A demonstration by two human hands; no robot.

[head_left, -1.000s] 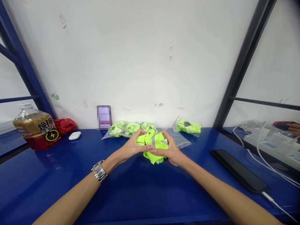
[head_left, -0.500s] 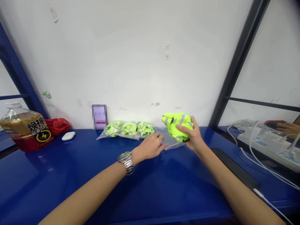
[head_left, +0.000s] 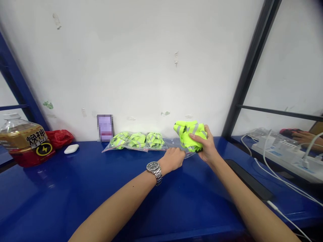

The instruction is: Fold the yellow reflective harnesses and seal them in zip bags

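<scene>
My right hand (head_left: pixel 208 144) grips a folded bundle of neon yellow cloth with grey reflective strips (head_left: pixel 190 134), raised above the table. Just left of it, my left hand (head_left: pixel 174 158), with a steel watch at the wrist, is closed at the near edge of a clear plastic bag (head_left: pixel 173 143) lying flat. Its fingertips are hidden, so the pinch itself cannot be made out. Three clear bags holding similar yellow bundles, the left one (head_left: pixel 119 139), the middle one (head_left: pixel 137 139) and the right one (head_left: pixel 154 139), lie in a row by the wall.
On the blue table (head_left: pixel 101 181), a big drink bottle (head_left: pixel 27 141), a red plastic bag (head_left: pixel 60 137) and a white case (head_left: pixel 71 149) are at left. A phone (head_left: pixel 105 127) leans on the wall. At right are a black slab (head_left: pixel 248 179), cables, a power strip (head_left: pixel 292 154) and another person's hand (head_left: pixel 308 137).
My left hand has moved right to the flat bag's edge, and its fingers have closed. My right hand still holds the yellow bundle. The view has shifted slightly.
</scene>
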